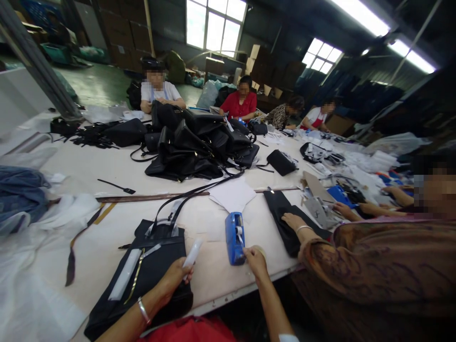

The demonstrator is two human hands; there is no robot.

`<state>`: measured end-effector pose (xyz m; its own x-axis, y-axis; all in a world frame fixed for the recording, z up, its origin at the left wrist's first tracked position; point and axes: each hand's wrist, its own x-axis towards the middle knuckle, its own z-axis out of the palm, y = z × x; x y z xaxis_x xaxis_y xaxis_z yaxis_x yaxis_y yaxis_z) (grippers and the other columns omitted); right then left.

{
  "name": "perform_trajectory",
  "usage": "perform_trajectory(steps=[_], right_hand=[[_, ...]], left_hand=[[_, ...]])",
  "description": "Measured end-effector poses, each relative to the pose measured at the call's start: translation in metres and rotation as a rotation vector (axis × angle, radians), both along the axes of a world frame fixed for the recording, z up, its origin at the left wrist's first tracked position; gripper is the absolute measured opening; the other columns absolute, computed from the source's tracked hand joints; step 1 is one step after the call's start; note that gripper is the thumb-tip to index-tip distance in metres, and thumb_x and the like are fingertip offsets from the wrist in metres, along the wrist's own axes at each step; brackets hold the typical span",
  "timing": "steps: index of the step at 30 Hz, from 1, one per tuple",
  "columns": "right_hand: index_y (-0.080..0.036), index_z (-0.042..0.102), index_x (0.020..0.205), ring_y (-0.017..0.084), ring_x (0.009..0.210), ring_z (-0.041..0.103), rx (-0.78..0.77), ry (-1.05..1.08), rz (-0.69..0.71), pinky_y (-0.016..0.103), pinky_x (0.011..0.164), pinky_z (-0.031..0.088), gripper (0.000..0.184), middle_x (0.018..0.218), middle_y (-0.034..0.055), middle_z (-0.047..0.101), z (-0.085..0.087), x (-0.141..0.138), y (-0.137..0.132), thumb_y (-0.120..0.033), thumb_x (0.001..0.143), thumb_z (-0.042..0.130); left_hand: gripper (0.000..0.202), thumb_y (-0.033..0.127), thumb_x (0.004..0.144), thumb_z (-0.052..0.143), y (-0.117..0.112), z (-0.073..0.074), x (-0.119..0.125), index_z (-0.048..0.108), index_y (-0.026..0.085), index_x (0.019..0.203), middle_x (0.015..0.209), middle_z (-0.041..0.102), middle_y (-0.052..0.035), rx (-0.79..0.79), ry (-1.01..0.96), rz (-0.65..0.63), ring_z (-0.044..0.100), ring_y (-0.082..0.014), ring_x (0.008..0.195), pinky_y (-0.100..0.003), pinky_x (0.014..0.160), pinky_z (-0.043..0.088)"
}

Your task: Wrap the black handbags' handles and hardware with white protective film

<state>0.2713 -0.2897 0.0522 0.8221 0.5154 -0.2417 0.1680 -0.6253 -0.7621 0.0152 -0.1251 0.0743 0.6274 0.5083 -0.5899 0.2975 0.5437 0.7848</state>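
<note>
My left hand (180, 274) is closed around a narrow white strip (193, 252), perhaps rolled paper or foam. Under that forearm lies a black handbag (162, 259) with a gold zipper (134, 280) and long straps looping up the table. Another white strip (124, 274) rests on the bag beside the zipper. My right hand (255, 261) pinches at the front end of a blue tape dispenser (232, 249), fingertips at its cutting edge; the tape between them is too small to see clearly. A pale tape roll (261, 250) lies partly behind that hand.
A heap of black bags (192, 142) covers the table's middle. White sheets (233, 192) lie beyond the dispenser. At my right, a co-worker's hand (294, 222) rests on a black bag piece (280, 221). Plastic wrap (46, 266) spreads at left. Several people sit across.
</note>
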Motion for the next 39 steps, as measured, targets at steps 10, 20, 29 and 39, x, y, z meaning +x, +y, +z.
perform_trajectory(steps=[10, 20, 29, 39], right_hand=[[-0.021, 0.055, 0.065, 0.014, 0.046, 0.049, 0.045, 0.085, -0.075, 0.025, 0.045, 0.037, 0.039, 0.056, 0.0008, 0.058, 0.007, -0.037, -0.024, -0.059, 0.073, 0.050], [-0.024, 0.056, 0.073, 0.022, 0.063, 0.058, 0.028, 0.039, 0.147, 0.030, 0.059, 0.041, 0.020, 0.065, 0.0038, 0.061, 0.007, -0.069, -0.002, -0.041, 0.080, 0.048], [-0.023, 0.063, 0.087, 0.015, 0.066, 0.058, 0.239, 0.174, 0.710, 0.023, 0.063, 0.041, 0.019, 0.072, -0.0012, 0.063, 0.040, -0.125, 0.089, -0.021, 0.085, 0.044], [-0.023, 0.048, 0.107, 0.016, 0.064, 0.059, 0.114, 0.094, 0.610, 0.023, 0.060, 0.039, 0.028, 0.067, -0.0049, 0.059, 0.017, -0.122, 0.093, -0.020, 0.080, 0.053]], left_hand=[[0.035, 0.046, 0.065, 0.067, 0.000, 0.006, 0.001, 0.055, 0.016, 0.077, 0.061, 0.055, 0.0032, 0.000, -0.012, 0.004, 0.047, -0.0107, 0.053, -0.023, 0.050, 0.035], [0.026, 0.040, 0.067, 0.062, 0.001, -0.008, -0.002, 0.049, 0.018, 0.071, 0.060, 0.053, 0.0039, 0.007, -0.026, 0.022, 0.049, -0.0107, 0.052, -0.024, 0.051, 0.037], [0.027, 0.027, 0.072, 0.057, 0.005, -0.009, -0.003, 0.051, 0.015, 0.096, 0.065, 0.056, 0.0036, -0.008, -0.082, -0.068, 0.052, -0.0110, 0.055, -0.023, 0.052, 0.035], [0.046, 0.060, 0.078, 0.055, 0.008, -0.018, -0.003, 0.051, 0.016, 0.092, 0.060, 0.055, 0.0039, -0.009, -0.084, -0.104, 0.049, -0.0100, 0.046, -0.022, 0.045, 0.034]])
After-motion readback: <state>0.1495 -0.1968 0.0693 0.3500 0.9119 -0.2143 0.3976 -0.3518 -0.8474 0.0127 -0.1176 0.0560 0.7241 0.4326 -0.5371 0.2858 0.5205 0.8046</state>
